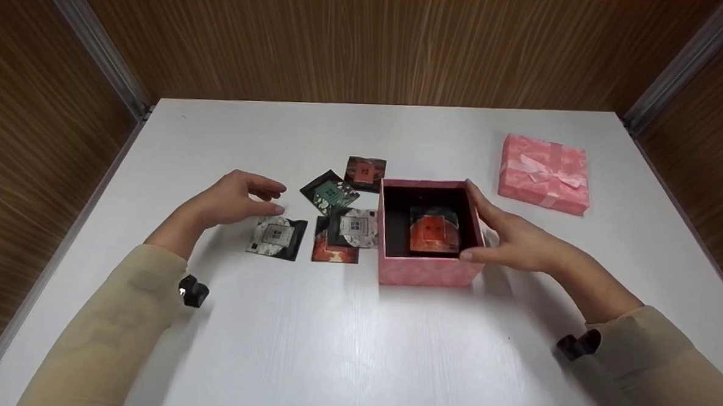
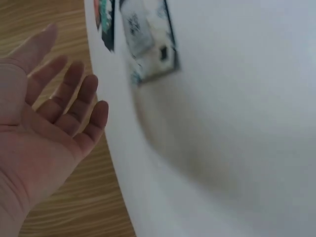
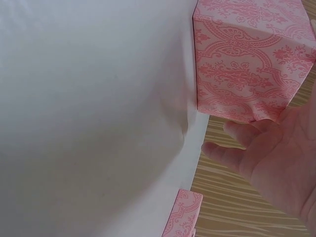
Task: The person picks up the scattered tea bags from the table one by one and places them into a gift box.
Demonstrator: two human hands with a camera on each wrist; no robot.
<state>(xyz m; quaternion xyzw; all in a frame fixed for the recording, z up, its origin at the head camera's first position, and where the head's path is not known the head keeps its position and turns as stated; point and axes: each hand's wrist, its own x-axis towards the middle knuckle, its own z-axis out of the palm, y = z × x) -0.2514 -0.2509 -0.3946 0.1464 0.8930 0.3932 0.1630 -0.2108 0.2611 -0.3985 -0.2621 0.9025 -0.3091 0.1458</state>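
Observation:
My left hand [image 1: 233, 198], fingers loosely bent and holding nothing, hovers just behind and left of a grey-and-white square sachet [image 1: 276, 237]. The left wrist view shows its palm [image 2: 34, 143] bare, with that sachet [image 2: 148, 37] beyond the fingertips. With the thumb at the front right corner and fingers at the back right one, my right hand [image 1: 521, 243] holds the open pink gift box [image 1: 427, 273]. Inside the box lies a red-orange sachet [image 1: 434, 232]. In the right wrist view the fingers meet the patterned box wall [image 3: 242, 69].
Left of the box lie a green sachet [image 1: 330, 192], a dark red one [image 1: 364, 174], and a white one [image 1: 360, 226] overlapping an orange one [image 1: 335, 254]. The pink lid with a bow [image 1: 544, 174] lies at the back right. Wood-grain panels [image 1: 368, 44] enclose the white table [image 1: 331, 348].

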